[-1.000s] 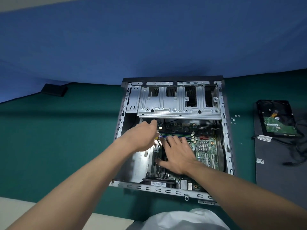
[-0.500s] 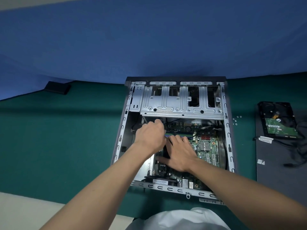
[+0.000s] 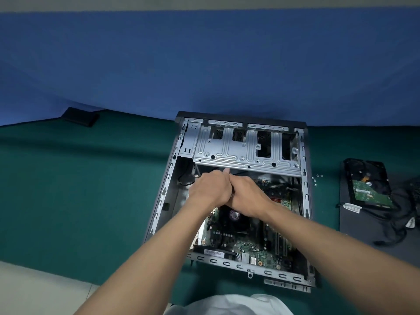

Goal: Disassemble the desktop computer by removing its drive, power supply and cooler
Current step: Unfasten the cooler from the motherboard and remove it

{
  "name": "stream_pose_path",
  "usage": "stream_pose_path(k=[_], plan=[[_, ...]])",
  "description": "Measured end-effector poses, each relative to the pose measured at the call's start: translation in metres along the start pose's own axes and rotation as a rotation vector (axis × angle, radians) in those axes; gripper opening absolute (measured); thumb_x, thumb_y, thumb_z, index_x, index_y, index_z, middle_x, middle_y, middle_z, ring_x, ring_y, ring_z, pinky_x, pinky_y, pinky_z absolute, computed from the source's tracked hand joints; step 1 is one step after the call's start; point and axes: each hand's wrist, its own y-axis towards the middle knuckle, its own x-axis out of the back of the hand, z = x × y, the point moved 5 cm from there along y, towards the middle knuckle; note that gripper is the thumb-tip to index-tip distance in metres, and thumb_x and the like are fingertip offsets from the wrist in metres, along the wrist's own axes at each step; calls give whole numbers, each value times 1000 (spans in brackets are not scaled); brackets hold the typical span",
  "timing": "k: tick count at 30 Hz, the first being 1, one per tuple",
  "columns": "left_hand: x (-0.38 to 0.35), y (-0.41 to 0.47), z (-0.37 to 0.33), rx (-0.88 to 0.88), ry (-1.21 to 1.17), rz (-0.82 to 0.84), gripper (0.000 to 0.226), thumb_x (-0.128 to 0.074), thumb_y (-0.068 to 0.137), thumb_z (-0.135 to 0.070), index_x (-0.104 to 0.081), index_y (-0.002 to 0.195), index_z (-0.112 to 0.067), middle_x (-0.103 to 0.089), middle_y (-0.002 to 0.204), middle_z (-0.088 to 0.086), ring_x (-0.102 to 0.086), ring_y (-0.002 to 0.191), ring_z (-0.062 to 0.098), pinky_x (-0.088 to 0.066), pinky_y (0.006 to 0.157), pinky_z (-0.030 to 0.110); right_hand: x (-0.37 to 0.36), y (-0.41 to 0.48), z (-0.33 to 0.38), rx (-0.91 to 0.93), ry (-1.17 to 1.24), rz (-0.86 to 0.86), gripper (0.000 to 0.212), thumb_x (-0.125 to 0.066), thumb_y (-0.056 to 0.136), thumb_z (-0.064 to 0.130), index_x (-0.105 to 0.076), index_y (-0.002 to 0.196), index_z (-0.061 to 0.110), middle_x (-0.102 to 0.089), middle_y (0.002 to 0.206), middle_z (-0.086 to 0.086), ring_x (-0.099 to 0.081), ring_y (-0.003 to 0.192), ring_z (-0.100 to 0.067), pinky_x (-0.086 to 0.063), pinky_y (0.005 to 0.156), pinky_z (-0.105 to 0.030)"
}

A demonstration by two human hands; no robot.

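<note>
your left hand [image 3: 209, 189], right hand [image 3: 247, 194] touching just below drive cage [image 3: 245, 153], inside case [image 3: 168, 178]; fingers curled under, cannot tell what held. hard drive [image 3: 368, 185] far right of cage.

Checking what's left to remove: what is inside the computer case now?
A green motherboard, a dark cooler fan and a metal drive cage at the far end. The left hand and right hand cover the middle; what they touch is hidden.
</note>
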Motion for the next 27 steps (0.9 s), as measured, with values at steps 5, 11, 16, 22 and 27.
stream_pose_path(k=[5, 11, 16, 22, 27], plan=[[-1, -2, 12, 22, -282, 152, 93, -4, 95, -66, -39, 137, 9, -55, 129, 29, -57, 116, 40, -45, 97, 47, 1, 6, 8, -14, -87, 21, 10, -59, 83, 22, -59, 85, 12, -65, 72, -2, -61, 65, -20, -53, 64, -40], [-12, -15, 48, 38, -276, -88, 53, -28, 103, -49, -49, 123, -5, -61, 118, 17, -58, 102, 33, -48, 85, 41, 10, 19, 15, -140, -42, 49, 21, -69, 74, 18, -49, 67, 20, -57, 63, 3, -50, 54, -13, -39, 48, -28], [-66, -38, 18, -630, 409, 40, 25, -57, 91, -9, -53, 115, -5, -60, 112, 16, -58, 104, 35, -45, 79, 40, 17, 38, 24, -145, -395, 226, 19, -66, 77, 15, -53, 64, 16, -55, 66, -1, -53, 62, -19, -33, 46, -25], [-104, 2, -4, -606, 659, 208, 99, -54, 86, -63, -17, 148, 5, -16, 154, 22, -6, 146, 38, -11, 119, 50, 12, 49, 37, -150, -604, 493, 40, -46, 98, 33, -46, 62, 16, -49, 61, 2, -46, 53, -11, -31, 46, -23], [-113, 7, -1, -583, 546, 298, 91, -54, 91, -54, -15, 147, 7, -15, 154, 24, -7, 146, 42, -5, 120, 53, 3, 51, 47, -99, -717, 535, 36, -47, 96, 22, -45, 61, 14, -48, 61, 0, -44, 51, -13, -30, 44, -25]])
